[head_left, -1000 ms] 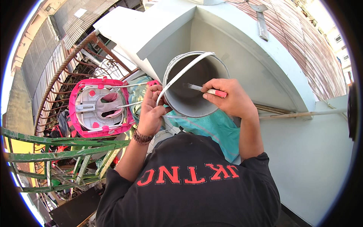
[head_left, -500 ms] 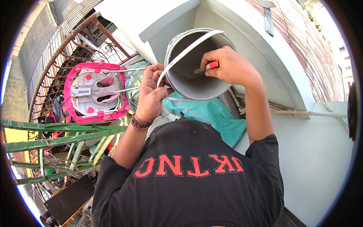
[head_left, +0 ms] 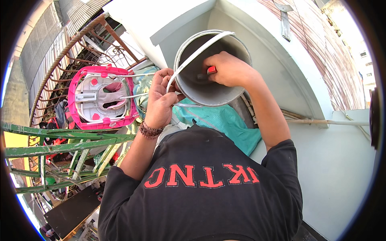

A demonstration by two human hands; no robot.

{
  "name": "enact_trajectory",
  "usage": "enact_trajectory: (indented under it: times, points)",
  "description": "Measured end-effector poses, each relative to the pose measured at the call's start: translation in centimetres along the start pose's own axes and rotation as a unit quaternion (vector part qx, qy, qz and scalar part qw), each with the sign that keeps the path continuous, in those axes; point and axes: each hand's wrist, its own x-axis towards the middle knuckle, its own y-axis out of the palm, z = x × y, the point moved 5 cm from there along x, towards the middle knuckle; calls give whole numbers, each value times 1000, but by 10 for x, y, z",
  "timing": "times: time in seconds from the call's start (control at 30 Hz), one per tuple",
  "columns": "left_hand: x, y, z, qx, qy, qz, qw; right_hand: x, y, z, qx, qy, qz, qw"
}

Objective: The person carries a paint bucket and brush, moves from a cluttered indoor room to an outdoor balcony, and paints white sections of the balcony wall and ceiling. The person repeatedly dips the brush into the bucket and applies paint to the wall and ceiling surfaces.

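Note:
A pale grey bucket (head_left: 219,98) is tilted in front of me, its mouth facing me and its inside dull grey. Across the opening runs its white handle (head_left: 197,53). My left hand (head_left: 161,96) grips the bucket's left edge where the handle meets the rim, fingers curled. Inside the mouth, my right hand (head_left: 229,70) is closed round a small red-handled tool (head_left: 212,70). The tool's greyish far end points toward the bucket's inner wall, and its exact kind is hard to make out.
Below the bucket lies a turquoise sack (head_left: 225,124). To the left are a pink and white plastic child seat (head_left: 128,96), green metal railing (head_left: 68,148) and a rusty curved rail (head_left: 52,76). A grey-white wall (head_left: 329,160) and a pole (head_left: 321,120) stand on the right.
My right hand has moved left and deeper into the bucket with the red-handled tool. The left hand keeps its hold, and the bucket has barely shifted.

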Motion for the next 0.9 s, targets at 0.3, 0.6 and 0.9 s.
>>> enact_trajectory:
  times: [0.3, 0.6, 0.9]
  points:
    - [0, 3, 3, -2, -14, -34, 999, -14, 0, 8, -31, -36, -30, 998]
    - [0, -14, 34, 9, -58, -39, 997, -3, 35, -17, 51, -84, 83, 992]
    - [-7, -12, 68, 1, -118, -68, 991, -16, 38, -36, 184, 17, 1, 983]
